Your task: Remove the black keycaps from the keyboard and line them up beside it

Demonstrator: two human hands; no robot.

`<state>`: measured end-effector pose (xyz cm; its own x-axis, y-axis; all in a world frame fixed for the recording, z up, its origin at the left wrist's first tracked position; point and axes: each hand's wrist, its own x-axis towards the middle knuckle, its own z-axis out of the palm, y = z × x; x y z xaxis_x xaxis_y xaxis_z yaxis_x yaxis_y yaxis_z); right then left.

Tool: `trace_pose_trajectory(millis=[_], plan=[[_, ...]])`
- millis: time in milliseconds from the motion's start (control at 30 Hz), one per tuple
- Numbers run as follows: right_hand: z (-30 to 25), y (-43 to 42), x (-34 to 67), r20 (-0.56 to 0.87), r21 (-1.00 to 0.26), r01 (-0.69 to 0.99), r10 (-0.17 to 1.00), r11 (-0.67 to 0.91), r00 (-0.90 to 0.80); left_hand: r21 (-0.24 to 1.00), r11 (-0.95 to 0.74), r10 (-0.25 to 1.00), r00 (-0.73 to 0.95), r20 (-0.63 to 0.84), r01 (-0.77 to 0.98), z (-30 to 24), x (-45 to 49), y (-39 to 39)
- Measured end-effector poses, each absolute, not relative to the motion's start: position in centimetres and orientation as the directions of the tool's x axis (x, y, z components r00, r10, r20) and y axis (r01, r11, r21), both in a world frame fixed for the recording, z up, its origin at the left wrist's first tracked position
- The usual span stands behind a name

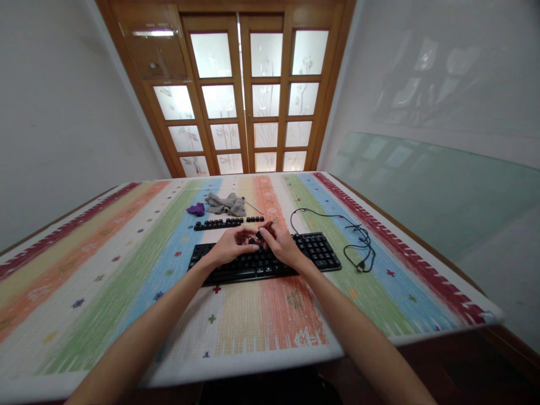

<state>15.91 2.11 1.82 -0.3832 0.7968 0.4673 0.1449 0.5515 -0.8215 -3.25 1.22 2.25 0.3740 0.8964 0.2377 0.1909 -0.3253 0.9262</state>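
Note:
A black keyboard (240,274) lies on the table in front of me, with bare-looking spots along its upper left rows. Both hands meet just above its middle. My right hand (278,242) pinches a small black keycap (259,235) between thumb and fingers. Curled close beside it, my left hand (234,244) has its thumb and fingers drawn together; something dark shows between them, too small to make out. Beyond the keyboard, loose black keycaps (219,223) stand in rows. The keys directly under my hands are partly hidden.
Behind the loose keycaps lie a crumpled grey cloth (225,204), a purple cloth (196,210) and a thin rod-like tool (253,207). The keyboard's cable (358,239) is coiled at the right. A striped tablecloth (126,281) covers the table; its front edge is near me.

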Motion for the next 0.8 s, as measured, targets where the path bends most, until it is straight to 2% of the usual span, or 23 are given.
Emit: trace_pose_trajectory(millis=[367, 600, 800], plan=[[2.1, 2.3, 16.1, 0.468, -0.850, 0.173, 0.864, 0.498, -0.189, 0.703, -0.504, 0.861, 0.221, 0.459, 0.502, 2.2, -5.2, 2.3], [2.1, 2.4, 16.1, 0.467, -0.851, 0.178, 0.868, 0.493, -0.171, 0.431, -0.524, 0.835, 0.344, 0.429, 0.734, 1.5, -5.9, 5.5], [2.3, 2.3, 16.2, 0.469, -0.851, 0.170, 0.865, 0.496, -0.176, 0.347, -0.507, 0.852, 0.397, 0.342, 0.789, 0.8, -6.1, 7.2]])
